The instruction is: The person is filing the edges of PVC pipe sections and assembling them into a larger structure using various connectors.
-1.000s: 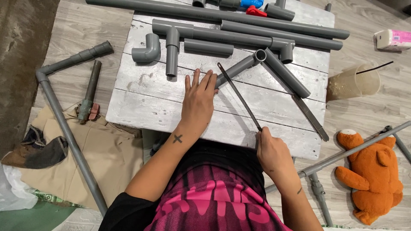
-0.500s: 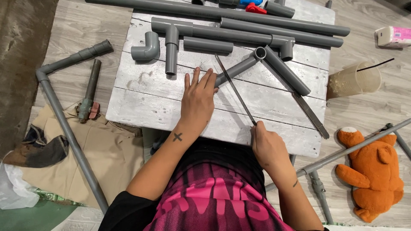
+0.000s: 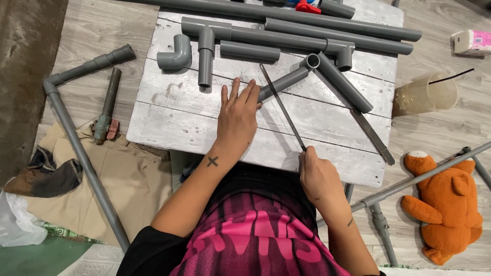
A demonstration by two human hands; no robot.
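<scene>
Right hand (image 3: 318, 176) has drawn the thin saw blade (image 3: 283, 108) back, grip clenched on it; left hand (image 3: 238, 113), released flat, pins the short grey pipe (image 3: 283, 83) to the bench (image 3: 174, 122); advise light, square strokes.

From my remote feed: person wears a black short-sleeved top w/ big pink, drippy lettering across the front. Both forearms bare, no gloves, no watch. Small dark cross tattoo on the wrist of the left hand (image 3: 238, 115); tiny dark mark near the wrist of the right hand (image 3: 318, 178).
</scene>
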